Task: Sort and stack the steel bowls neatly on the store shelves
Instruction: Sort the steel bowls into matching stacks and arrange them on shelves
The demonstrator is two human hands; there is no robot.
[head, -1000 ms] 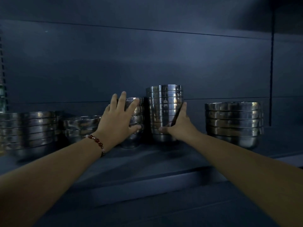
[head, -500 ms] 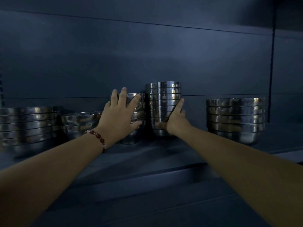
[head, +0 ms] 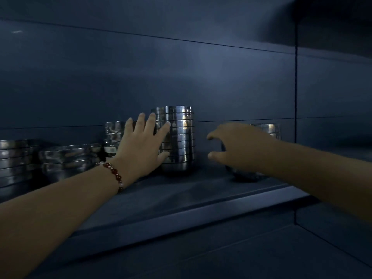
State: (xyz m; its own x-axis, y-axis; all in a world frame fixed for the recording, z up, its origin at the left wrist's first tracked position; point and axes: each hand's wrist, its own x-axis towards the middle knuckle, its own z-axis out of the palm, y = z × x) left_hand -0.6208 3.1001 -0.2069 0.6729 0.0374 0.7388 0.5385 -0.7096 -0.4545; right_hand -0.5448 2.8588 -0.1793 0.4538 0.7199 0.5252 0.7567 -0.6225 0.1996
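Steadying the tall stack of small bowls (head: 177, 137) was the step in hand, and the left hand (head: 141, 150) did it with fingers spread and straight, laid flat against the stack's left side, thumb low near its base. The stack stood upright on the dark shelf (head: 181, 200), about mid-way along it. The right hand (head: 239, 146) hung in the air to the stack's right, apart from it, fingers and thumb loosely curved into an open claw and holding nothing. Behind that hand a lower stack of wider bowls (head: 267, 131) stood partly hidden. A shorter stack (head: 114, 135) sat just left of the tall one, behind the left hand, and two broad stacks (head: 66, 160) stood further left. To do the step well, I judged the left palm should press only lightly, since a tall narrow pile of smooth steel would likely tip or slide. The right hand would best meet the opposite side low down, so both hands could square the rims together. Whether the bowls nested evenly could not be told in the dim light.
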